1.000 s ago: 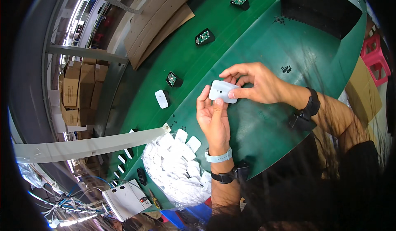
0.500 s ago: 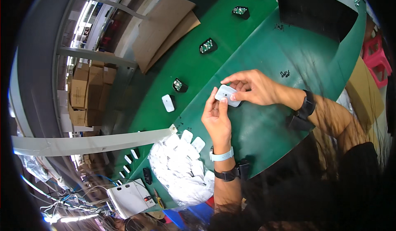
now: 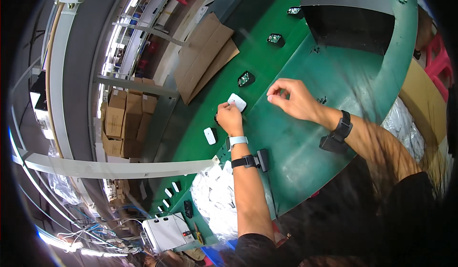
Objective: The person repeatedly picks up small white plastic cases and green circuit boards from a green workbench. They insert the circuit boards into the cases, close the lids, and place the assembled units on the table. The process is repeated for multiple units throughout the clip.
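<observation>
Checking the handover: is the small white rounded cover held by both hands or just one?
Just one. The left hand pinches the small white rounded plastic cover over the green belt; the right hand is apart from it, fingers curled.

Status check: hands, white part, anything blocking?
Left hand pinching white cover at belt edge. Right hand off it, fingers curled, nothing visible in them. Nothing blocking.

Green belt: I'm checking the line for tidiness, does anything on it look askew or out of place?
Nothing stands out. The dark parts lie spaced along the green belt, a white cover lies flat, and the left hand holds another white cover.
</observation>
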Demonstrator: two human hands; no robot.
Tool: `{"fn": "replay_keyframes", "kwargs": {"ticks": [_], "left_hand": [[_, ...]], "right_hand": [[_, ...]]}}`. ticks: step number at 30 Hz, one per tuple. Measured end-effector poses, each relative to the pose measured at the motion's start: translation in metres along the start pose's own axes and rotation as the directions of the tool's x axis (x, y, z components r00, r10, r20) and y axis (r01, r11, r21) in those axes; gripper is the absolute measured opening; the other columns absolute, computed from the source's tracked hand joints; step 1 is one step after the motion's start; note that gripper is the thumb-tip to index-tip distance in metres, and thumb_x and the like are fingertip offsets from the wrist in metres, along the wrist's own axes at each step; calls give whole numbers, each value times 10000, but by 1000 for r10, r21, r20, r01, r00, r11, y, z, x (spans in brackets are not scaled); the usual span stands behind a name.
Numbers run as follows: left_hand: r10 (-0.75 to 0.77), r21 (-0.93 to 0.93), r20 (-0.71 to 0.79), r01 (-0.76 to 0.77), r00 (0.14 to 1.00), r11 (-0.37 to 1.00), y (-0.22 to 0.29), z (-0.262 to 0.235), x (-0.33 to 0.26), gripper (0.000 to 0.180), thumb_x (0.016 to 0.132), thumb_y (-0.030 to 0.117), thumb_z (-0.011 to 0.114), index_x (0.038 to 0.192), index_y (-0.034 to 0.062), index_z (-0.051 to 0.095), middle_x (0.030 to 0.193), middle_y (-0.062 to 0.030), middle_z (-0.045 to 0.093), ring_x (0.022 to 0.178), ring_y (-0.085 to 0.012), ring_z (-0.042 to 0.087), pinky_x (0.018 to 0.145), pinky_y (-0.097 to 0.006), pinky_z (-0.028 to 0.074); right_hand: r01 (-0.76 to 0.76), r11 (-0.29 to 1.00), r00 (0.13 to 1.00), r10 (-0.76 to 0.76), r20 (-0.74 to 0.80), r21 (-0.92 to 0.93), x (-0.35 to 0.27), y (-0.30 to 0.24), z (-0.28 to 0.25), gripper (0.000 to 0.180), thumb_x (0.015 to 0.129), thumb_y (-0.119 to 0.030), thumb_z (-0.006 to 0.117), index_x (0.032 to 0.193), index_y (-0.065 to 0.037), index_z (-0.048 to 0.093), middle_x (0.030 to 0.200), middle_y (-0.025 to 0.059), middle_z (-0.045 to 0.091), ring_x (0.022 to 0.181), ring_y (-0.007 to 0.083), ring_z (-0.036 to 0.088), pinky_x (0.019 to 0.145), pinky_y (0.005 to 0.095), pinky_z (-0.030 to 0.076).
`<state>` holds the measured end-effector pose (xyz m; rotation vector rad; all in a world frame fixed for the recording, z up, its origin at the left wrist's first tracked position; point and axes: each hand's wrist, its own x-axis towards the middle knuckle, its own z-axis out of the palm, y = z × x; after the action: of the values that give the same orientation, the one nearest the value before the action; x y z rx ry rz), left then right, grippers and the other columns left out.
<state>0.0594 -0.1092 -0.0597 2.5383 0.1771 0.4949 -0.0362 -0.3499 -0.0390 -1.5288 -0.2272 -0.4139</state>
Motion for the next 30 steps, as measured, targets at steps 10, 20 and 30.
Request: {"fn": "replay_keyframes", "kwargs": {"ticks": [10,20,30], "left_hand": [[83,355,-195,-9,977,935,-50,-29,-8,364,806,269,757,980,-10,599,919,-218,632,882,-404,614,807,-478,489],[114,-323,6,-106,993,940,10,-68,-126,261,776,31,714,1017,-12,623,1008,-162,665,798,-233,624,750,-344,521],[287,-181,122,-263,950,948,36,-103,-160,367,775,60,730,1112,11,593,1071,-166,640,1030,-336,581,875,-409,497]], "right_hand": [[7,981,954,52,-296,195,27,-3,-25,90,908,-65,647,845,-4,668,720,-40,606,641,9,500,570,199,410],[-165,827,938,300,173,-537,40,-1,-55,147,736,-137,692,743,9,705,720,162,698,678,266,694,646,364,547],[44,611,735,516,439,-791,24,-27,-100,101,603,-72,725,645,0,667,697,179,681,663,343,669,607,420,537]]}}
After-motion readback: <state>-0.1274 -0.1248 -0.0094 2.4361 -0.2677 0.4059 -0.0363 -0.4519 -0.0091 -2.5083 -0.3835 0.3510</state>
